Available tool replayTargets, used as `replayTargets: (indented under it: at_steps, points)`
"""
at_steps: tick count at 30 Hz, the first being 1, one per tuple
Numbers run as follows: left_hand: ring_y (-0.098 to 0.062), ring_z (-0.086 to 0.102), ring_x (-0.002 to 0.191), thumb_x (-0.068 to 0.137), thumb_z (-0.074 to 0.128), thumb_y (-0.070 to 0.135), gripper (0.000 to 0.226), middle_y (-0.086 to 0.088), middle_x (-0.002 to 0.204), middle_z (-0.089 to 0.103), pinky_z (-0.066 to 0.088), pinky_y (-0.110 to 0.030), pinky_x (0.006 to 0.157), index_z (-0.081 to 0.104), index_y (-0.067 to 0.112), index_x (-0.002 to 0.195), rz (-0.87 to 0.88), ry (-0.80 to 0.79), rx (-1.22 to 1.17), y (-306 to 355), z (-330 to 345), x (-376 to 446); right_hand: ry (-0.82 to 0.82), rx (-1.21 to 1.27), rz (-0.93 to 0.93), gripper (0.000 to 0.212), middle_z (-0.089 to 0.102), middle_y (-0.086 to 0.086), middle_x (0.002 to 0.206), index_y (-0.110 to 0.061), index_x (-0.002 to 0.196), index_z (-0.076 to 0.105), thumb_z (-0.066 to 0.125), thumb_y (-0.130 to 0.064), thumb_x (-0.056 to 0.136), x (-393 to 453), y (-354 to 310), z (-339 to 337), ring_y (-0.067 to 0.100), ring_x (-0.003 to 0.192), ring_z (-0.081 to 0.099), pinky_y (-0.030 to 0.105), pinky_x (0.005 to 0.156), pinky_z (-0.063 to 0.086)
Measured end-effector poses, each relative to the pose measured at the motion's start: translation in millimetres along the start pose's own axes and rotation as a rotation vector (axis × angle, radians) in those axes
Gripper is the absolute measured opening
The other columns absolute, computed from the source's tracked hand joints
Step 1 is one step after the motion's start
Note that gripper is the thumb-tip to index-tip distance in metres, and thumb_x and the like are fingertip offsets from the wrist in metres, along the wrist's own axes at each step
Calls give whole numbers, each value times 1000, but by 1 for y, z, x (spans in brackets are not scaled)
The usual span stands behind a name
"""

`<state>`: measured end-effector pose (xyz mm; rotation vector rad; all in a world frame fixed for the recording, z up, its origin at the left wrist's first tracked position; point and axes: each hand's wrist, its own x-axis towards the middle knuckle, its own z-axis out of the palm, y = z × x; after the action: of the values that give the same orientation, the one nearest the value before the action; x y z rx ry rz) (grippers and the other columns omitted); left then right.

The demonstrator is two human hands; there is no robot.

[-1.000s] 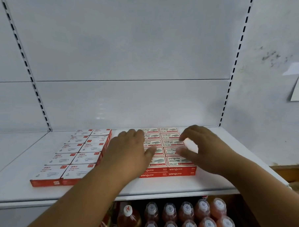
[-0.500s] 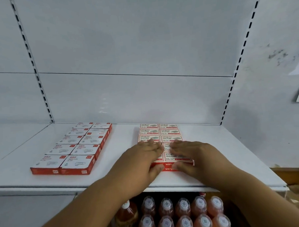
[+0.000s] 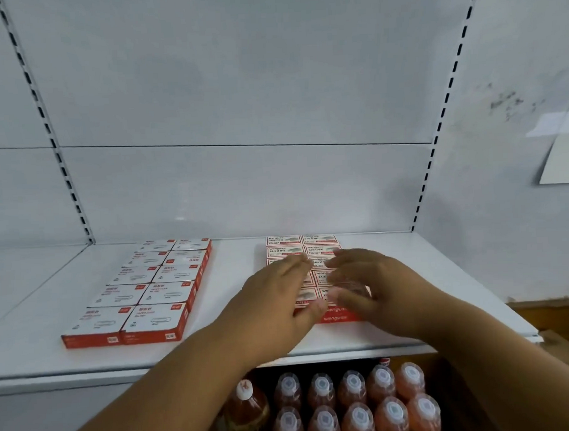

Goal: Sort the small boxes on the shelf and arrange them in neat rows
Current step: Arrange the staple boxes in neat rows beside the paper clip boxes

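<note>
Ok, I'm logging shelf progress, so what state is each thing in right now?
left block of boxes: lying flat, two neat columns, untouched.
right block of boxes: lying flat, two columns, front rows partly covered by the hands.
left hand: fingers straight, over the right block.
right hand: fingers spread and blurred, over the right block; contact unclear.
shelf: bare strip between the two blocks.
bottles: upright and capped, below the shelf.

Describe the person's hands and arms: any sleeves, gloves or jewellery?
Both the left hand and right hand are bare, no gloves. No rings, watch or bracelets show. Both forearms are uncovered to the frame edge; no sleeve is visible. The right hand's fingers are motion-blurred.
</note>
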<state>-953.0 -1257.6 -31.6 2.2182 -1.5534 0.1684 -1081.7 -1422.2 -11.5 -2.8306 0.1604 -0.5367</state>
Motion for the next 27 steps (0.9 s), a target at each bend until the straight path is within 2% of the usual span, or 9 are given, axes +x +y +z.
replayTargets:
  at_steps: [2, 5, 8, 11, 14, 20, 24, 26, 27]
  points:
    - [-6, 4, 150, 93, 40, 65, 80, 14, 165, 3, 3, -21, 115, 8, 30, 157, 4, -46, 34, -3, -3, 5, -12, -42, 36, 65, 44, -9, 150, -24, 135, 58, 42, -67, 88, 7, 0, 0, 2, 140, 32, 18, 115, 20]
    - [-9, -7, 151, 89, 39, 71, 92, 8, 165, -7, -6, -21, 112, 0, 24, 158, 20, -169, 135, -3, -4, 11, -158, -150, 73, 65, 16, -11, 162, -25, 153, 28, 38, -55, 97, 13, 2, 6, 1, 147, 9, 3, 103, -9]
    - [-11, -6, 151, 90, 38, 71, 92, 5, 165, -6, -7, -23, 113, 1, 21, 158, 15, -211, 173, -2, -2, 14, -197, -179, 53, 74, 19, -2, 162, -19, 154, 26, 20, -63, 94, 13, 6, 17, 6, 149, 11, -3, 97, -17]
    - [-12, -1, 151, 92, 38, 69, 88, 5, 166, -1, -3, -25, 116, 5, 22, 158, 17, -166, 176, -2, 3, 12, -116, -175, -11, 103, 32, 2, 158, -16, 150, 37, -9, -75, 80, 11, 11, 25, 12, 147, 23, 7, 109, -7]
    - [-11, 1, 151, 92, 38, 68, 85, 6, 166, 4, -3, -24, 116, 8, 23, 158, 11, -128, 174, -1, 7, 9, -89, -193, -19, 106, 39, 1, 154, -17, 146, 43, -15, -74, 79, 11, 12, 26, 15, 144, 30, 17, 112, 6]
    - [-11, 2, 151, 91, 38, 70, 85, 8, 165, 4, -2, -24, 117, 9, 26, 158, 0, -144, 173, -2, 7, 11, -63, -202, -33, 93, 50, 1, 145, -16, 138, 53, -5, -69, 88, 13, 14, 27, 19, 137, 41, 27, 111, 23]
    - [-12, 5, 151, 90, 39, 71, 86, 6, 165, 6, 3, -28, 120, 10, 26, 158, -5, -147, 192, -2, 8, 13, -78, -191, -26, 87, 45, -4, 149, -20, 140, 49, 4, -72, 87, 14, 14, 28, 14, 140, 35, 26, 114, 21]
    - [-13, 7, 150, 90, 39, 71, 85, 6, 165, 8, 7, -30, 122, 11, 28, 157, 1, -143, 196, -3, 9, 13, -60, -158, -30, 78, 45, -5, 149, -21, 141, 50, 12, -65, 89, 15, 13, 28, 13, 141, 34, 24, 114, 19]
    - [-13, 7, 150, 90, 39, 71, 84, 6, 165, 8, 8, -31, 122, 11, 29, 157, 0, -141, 193, -3, 9, 14, -40, -111, -36, 71, 45, -5, 149, -20, 141, 50, 17, -60, 92, 14, 13, 27, 11, 141, 34, 19, 114, 16]
